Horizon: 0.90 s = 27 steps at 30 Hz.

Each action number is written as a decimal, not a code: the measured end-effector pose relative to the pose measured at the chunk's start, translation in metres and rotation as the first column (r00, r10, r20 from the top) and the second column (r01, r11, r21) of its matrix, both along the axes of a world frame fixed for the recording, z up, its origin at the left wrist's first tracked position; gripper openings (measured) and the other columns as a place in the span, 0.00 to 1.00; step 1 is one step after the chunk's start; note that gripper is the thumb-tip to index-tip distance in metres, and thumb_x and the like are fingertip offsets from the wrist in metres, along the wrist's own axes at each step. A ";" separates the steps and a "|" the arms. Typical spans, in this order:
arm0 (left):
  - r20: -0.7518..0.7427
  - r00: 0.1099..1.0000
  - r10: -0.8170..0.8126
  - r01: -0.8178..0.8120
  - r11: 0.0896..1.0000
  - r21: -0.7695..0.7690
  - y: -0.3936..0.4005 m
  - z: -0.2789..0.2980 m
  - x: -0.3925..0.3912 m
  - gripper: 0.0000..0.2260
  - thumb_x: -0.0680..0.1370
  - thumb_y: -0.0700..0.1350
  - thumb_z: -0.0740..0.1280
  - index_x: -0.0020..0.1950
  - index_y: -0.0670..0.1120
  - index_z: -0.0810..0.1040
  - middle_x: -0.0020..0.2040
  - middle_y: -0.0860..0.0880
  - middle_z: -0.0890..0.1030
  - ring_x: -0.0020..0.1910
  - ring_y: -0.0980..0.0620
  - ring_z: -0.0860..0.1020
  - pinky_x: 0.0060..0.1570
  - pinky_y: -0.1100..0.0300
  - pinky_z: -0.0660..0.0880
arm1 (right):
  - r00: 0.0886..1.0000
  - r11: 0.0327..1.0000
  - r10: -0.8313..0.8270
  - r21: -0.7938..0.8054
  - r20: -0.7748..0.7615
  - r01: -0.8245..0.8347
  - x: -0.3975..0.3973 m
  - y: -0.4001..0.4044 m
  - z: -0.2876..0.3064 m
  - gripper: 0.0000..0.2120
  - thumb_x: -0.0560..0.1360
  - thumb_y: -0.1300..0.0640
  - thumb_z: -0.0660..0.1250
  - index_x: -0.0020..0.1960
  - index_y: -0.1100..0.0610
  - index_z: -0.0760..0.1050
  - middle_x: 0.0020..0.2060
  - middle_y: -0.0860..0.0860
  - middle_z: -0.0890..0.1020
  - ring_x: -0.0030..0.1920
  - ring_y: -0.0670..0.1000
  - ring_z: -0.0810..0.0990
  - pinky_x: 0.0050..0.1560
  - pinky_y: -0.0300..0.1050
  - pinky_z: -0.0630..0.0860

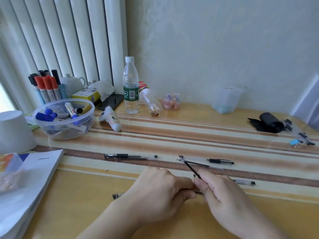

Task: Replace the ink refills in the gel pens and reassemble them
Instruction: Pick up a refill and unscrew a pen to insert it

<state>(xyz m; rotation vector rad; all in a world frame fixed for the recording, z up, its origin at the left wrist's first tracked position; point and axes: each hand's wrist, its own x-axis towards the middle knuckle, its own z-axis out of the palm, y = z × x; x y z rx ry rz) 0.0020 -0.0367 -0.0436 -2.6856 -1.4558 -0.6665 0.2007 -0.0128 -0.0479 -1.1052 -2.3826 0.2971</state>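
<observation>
My left hand is closed around a clear gel pen barrel; only its dark left end sticks out of the fist. My right hand pinches a thin black ink refill that slants up and left from my fingertips. The two hands touch at the front middle of the table. A capped gel pen lies on the table behind my left hand. A second pen and a loose refill lie behind my right hand. Part of another clear pen shows past my right hand.
A clear bowl of markers, a marker holder, a white cup and a booklet fill the left. A water bottle, a tipped bottle and a phone stand behind. A black roll lies far right.
</observation>
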 end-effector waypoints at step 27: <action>0.498 0.798 0.341 -0.352 0.933 -0.075 0.021 0.007 -0.041 0.12 0.82 0.46 0.57 0.39 0.44 0.69 0.27 0.53 0.69 0.27 0.52 0.65 0.26 0.61 0.60 | 0.929 0.958 0.271 0.024 0.251 -0.286 0.009 -0.008 0.016 0.14 0.75 0.49 0.66 0.60 0.39 0.77 0.40 0.35 0.67 0.46 0.35 0.68 0.37 0.31 0.64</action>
